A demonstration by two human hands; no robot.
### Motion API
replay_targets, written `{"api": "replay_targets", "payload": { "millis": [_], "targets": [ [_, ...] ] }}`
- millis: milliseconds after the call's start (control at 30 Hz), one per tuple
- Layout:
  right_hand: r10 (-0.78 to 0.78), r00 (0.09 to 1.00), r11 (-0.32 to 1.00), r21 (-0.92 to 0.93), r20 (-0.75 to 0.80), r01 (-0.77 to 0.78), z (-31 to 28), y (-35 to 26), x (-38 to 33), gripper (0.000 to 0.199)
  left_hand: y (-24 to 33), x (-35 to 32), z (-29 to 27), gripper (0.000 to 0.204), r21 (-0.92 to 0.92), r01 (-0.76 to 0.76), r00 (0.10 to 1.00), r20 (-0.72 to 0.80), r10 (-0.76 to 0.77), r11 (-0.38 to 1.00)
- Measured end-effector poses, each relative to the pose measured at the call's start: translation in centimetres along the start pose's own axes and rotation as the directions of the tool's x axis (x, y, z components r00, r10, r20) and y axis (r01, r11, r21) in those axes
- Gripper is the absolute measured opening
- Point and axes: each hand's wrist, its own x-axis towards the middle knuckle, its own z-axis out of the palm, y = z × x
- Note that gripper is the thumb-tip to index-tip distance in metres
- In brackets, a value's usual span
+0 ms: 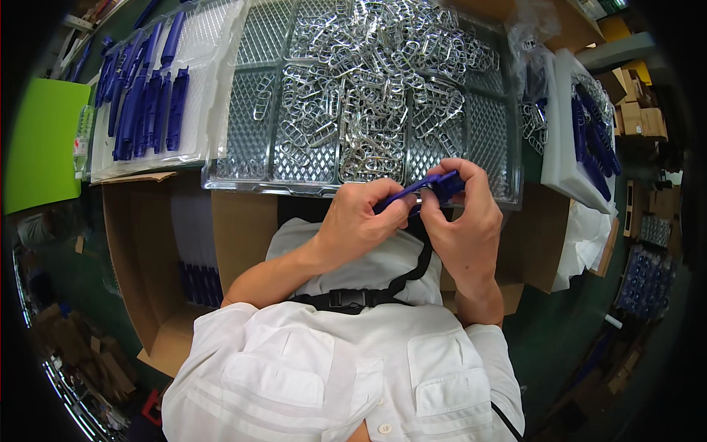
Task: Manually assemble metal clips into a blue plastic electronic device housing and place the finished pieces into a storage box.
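Both my hands are closed on one long blue plastic part (440,186), held slantwise just over the near edge of the clear tray. My left hand (355,221) pinches its lower left end between thumb and fingers. At the wider upper right end, my right hand (471,221) grips it, thumb pressed against its underside. A small shiny metal piece shows at the part between the two thumbs, but its shape is mostly hidden. Beyond my hands, the clear compartmented tray (239,166) bears a large heap of oblong wire-like metal clips (372,110).
On the left, a white textured tray (210,62) carries several blue parts (140,103), beside a bright green panel (44,144). At right stands a white foam tray (557,132) with more blue parts (591,140). An open cardboard box (143,258) sits below the table edge.
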Motion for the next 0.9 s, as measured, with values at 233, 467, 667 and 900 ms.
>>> {"api": "replay_targets", "payload": {
  "millis": [233,467,667,900],
  "targets": [
    [0.065,0.996,0.998,0.01,0.067,-0.066,-0.2,-0.1,0.1,0.03,-0.3,-0.2,-0.5,0.019,0.069,0.005,1.0,0.007,-0.006,0.998],
    [-0.141,0.99,0.976,0.169,0.003,0.139,-0.4,-0.2,1.0,0.032,3.0,-0.8,-2.5,0.025,0.211,-0.218,0.976,0.051,0.212,0.953],
    [-0.324,0.936,0.78,0.519,-0.14,0.348,-1.4,1.4,0.2,0.051,6.3,-2.4,-6.0,0.05,0.318,-0.418,0.897,0.293,0.331,0.851],
    [-0.127,0.991,0.985,0.12,0.034,0.122,-2.5,3.6,2.4,0.046,6.6,-0.7,-7.1,0.059,0.575,-0.576,0.743,0.072,0.666,0.581]
  ]
}}
